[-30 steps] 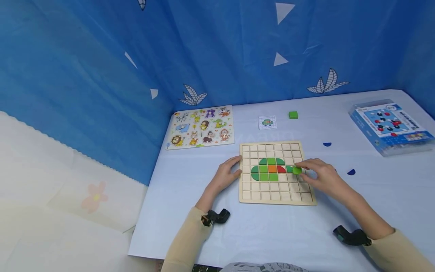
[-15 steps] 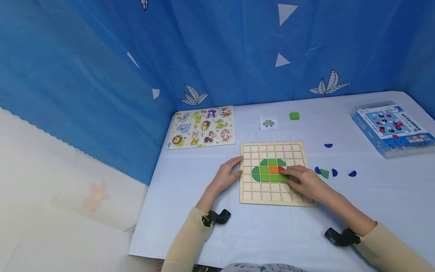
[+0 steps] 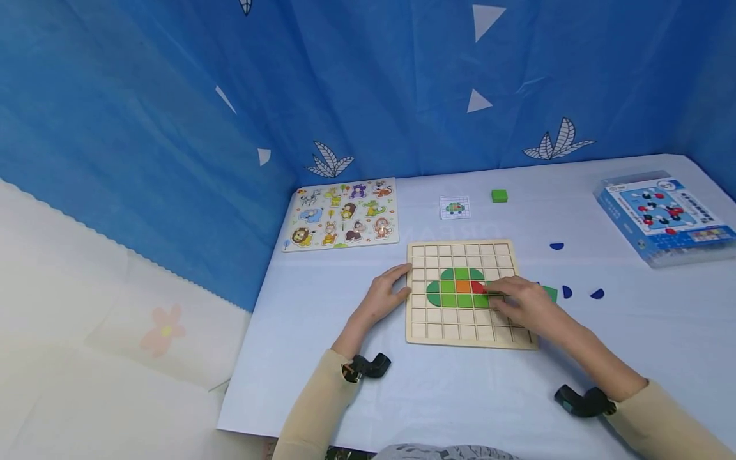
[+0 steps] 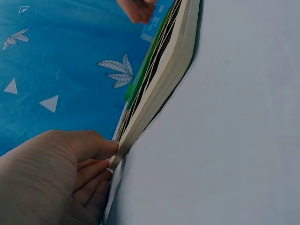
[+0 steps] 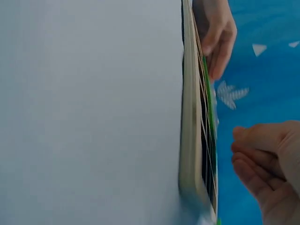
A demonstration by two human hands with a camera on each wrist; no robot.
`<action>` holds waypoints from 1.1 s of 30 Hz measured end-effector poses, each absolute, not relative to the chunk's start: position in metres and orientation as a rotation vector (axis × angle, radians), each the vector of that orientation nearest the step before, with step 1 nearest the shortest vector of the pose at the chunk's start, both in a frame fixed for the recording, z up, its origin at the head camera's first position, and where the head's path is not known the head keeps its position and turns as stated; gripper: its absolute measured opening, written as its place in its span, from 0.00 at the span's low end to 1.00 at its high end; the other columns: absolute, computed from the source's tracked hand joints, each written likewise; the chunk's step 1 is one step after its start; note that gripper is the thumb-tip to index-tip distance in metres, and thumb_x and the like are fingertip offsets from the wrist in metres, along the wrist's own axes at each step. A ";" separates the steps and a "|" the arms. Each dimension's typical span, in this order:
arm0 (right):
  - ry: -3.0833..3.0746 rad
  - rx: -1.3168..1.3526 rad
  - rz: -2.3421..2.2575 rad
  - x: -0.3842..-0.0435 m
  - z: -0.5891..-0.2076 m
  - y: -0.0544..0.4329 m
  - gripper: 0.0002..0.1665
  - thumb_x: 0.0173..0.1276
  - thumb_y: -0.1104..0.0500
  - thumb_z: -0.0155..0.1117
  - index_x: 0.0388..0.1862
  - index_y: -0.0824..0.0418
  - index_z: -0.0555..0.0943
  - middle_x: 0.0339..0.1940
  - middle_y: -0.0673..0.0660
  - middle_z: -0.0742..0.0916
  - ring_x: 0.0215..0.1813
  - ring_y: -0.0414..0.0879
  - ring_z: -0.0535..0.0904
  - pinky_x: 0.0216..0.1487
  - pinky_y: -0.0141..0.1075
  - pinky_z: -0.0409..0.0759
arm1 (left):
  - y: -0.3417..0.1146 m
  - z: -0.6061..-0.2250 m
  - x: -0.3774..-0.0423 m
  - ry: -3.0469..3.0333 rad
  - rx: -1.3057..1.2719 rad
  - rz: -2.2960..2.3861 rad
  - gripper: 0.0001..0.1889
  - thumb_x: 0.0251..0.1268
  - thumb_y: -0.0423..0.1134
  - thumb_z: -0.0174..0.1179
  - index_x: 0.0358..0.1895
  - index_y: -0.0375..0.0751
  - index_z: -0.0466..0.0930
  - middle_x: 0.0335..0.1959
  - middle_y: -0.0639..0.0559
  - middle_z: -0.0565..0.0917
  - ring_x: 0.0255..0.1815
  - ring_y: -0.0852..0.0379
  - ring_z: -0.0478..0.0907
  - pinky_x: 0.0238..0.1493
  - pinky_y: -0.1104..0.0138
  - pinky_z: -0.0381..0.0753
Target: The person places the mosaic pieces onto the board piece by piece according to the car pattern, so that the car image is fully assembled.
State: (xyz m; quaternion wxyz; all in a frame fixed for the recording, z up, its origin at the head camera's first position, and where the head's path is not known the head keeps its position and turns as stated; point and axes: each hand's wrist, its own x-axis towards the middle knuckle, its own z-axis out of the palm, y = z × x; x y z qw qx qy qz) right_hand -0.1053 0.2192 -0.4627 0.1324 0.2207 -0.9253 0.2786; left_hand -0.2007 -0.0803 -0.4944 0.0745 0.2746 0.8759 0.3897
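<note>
A wooden grid board (image 3: pixel 443 326) lies on the table with green, orange and red pieces forming a shape in it. My left hand (image 3: pixel 381 295) rests at its left edge, index finger and thumb touching the rim, as the left wrist view also shows at the board's edge (image 4: pixel 154 93). Over the board's right side is my right hand (image 3: pixel 526 303), fingertips beside the red quarter piece (image 3: pixel 477 287) and the light green square (image 3: pixel 481 300) below it. Nothing shows between the bent fingers of the right hand (image 5: pixel 265 159) in the right wrist view. A dark green piece is mostly hidden under that hand.
Blue half-round pieces (image 3: pixel 597 294) and a green piece (image 3: pixel 552 293) lie right of the board. Behind it are a pattern card (image 3: pixel 455 207) and a green block (image 3: pixel 499 196). An animal puzzle (image 3: pixel 345 214) stands back left, a boxed set (image 3: pixel 661 217) back right.
My right hand carried a light green square leftward from the board's right side. The square now sits under the red piece, and the fingers have drawn back slightly right. The left hand stays put.
</note>
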 end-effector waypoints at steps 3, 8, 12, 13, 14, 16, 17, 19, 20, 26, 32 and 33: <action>-2.675 0.503 0.819 -0.104 -0.460 0.239 0.19 0.53 0.70 0.71 0.46 0.65 0.83 0.42 0.62 0.85 0.40 0.55 0.81 0.36 0.49 0.83 | -0.080 -0.494 -0.201 2.626 0.829 1.172 0.28 0.66 0.36 0.58 0.69 0.38 0.65 0.68 0.47 0.67 0.69 0.55 0.61 0.68 0.67 0.60; -2.757 0.219 0.722 -0.093 -0.458 0.276 0.21 0.53 0.66 0.72 0.48 0.69 0.82 0.43 0.66 0.83 0.41 0.59 0.79 0.37 0.53 0.80 | -0.079 -0.494 -0.200 2.624 0.823 1.158 0.28 0.66 0.36 0.58 0.69 0.38 0.65 0.68 0.48 0.67 0.69 0.56 0.60 0.68 0.68 0.59; -2.847 0.098 0.677 -0.083 -0.462 0.293 0.23 0.50 0.65 0.74 0.46 0.73 0.81 0.43 0.71 0.82 0.42 0.64 0.78 0.38 0.59 0.78 | -0.079 -0.494 -0.201 2.622 0.816 1.152 0.28 0.66 0.36 0.58 0.69 0.39 0.64 0.68 0.48 0.67 0.69 0.56 0.60 0.68 0.68 0.59; -2.857 0.089 0.664 -0.082 -0.464 0.296 0.24 0.50 0.65 0.74 0.46 0.73 0.80 0.43 0.71 0.82 0.42 0.65 0.78 0.38 0.59 0.78 | -0.079 -0.494 -0.201 2.624 0.816 1.150 0.28 0.66 0.36 0.58 0.69 0.39 0.64 0.68 0.48 0.67 0.69 0.56 0.60 0.68 0.68 0.59; -2.860 0.088 0.651 -0.081 -0.466 0.298 0.23 0.50 0.65 0.74 0.45 0.74 0.81 0.42 0.71 0.82 0.41 0.65 0.78 0.38 0.58 0.78 | -0.079 -0.494 -0.201 2.624 0.816 1.152 0.28 0.66 0.36 0.58 0.69 0.39 0.64 0.68 0.48 0.67 0.69 0.56 0.60 0.68 0.68 0.59; -2.852 0.087 0.639 -0.081 -0.471 0.301 0.22 0.50 0.67 0.74 0.45 0.74 0.81 0.42 0.71 0.82 0.41 0.64 0.78 0.38 0.58 0.78 | -0.079 -0.494 -0.201 2.629 0.815 1.150 0.28 0.66 0.35 0.58 0.69 0.39 0.64 0.68 0.48 0.67 0.69 0.56 0.60 0.68 0.68 0.59; -2.843 0.091 0.634 -0.080 -0.473 0.302 0.22 0.50 0.67 0.73 0.45 0.73 0.81 0.42 0.71 0.82 0.41 0.64 0.78 0.38 0.57 0.78 | -0.079 -0.495 -0.201 2.630 0.814 1.150 0.28 0.66 0.35 0.58 0.69 0.39 0.64 0.68 0.48 0.67 0.69 0.56 0.60 0.68 0.68 0.59; -2.826 0.096 0.637 -0.081 -0.476 0.302 0.21 0.50 0.69 0.73 0.44 0.73 0.81 0.41 0.70 0.82 0.40 0.63 0.78 0.38 0.57 0.78 | -0.079 -0.496 -0.201 2.632 0.816 1.148 0.28 0.66 0.35 0.58 0.69 0.39 0.64 0.68 0.48 0.67 0.69 0.56 0.60 0.68 0.68 0.59; -2.820 0.100 0.638 -0.081 -0.477 0.302 0.21 0.50 0.69 0.73 0.44 0.73 0.81 0.41 0.70 0.82 0.40 0.63 0.78 0.38 0.57 0.78 | -0.079 -0.496 -0.201 2.632 0.817 1.149 0.28 0.66 0.35 0.58 0.69 0.39 0.64 0.68 0.48 0.67 0.69 0.56 0.60 0.68 0.68 0.59; -2.796 0.146 0.655 -0.083 -0.477 0.296 0.20 0.48 0.68 0.75 0.42 0.72 0.82 0.38 0.68 0.83 0.36 0.60 0.79 0.34 0.54 0.79 | -0.080 -0.497 -0.201 2.627 0.818 1.155 0.28 0.66 0.35 0.58 0.69 0.39 0.64 0.68 0.48 0.67 0.69 0.56 0.60 0.68 0.68 0.59; -2.818 0.173 0.647 -0.085 -0.476 0.292 0.20 0.49 0.72 0.71 0.44 0.73 0.81 0.41 0.70 0.82 0.43 0.64 0.77 0.39 0.56 0.78 | -0.080 -0.497 -0.202 2.623 0.821 1.165 0.28 0.65 0.35 0.58 0.69 0.38 0.64 0.68 0.48 0.67 0.69 0.56 0.60 0.68 0.69 0.59; -2.819 0.183 0.644 -0.086 -0.476 0.292 0.20 0.49 0.74 0.70 0.45 0.73 0.81 0.41 0.71 0.82 0.44 0.65 0.76 0.40 0.57 0.78 | -0.080 -0.497 -0.202 2.623 0.821 1.166 0.28 0.65 0.35 0.58 0.69 0.38 0.65 0.68 0.48 0.67 0.69 0.55 0.60 0.68 0.68 0.59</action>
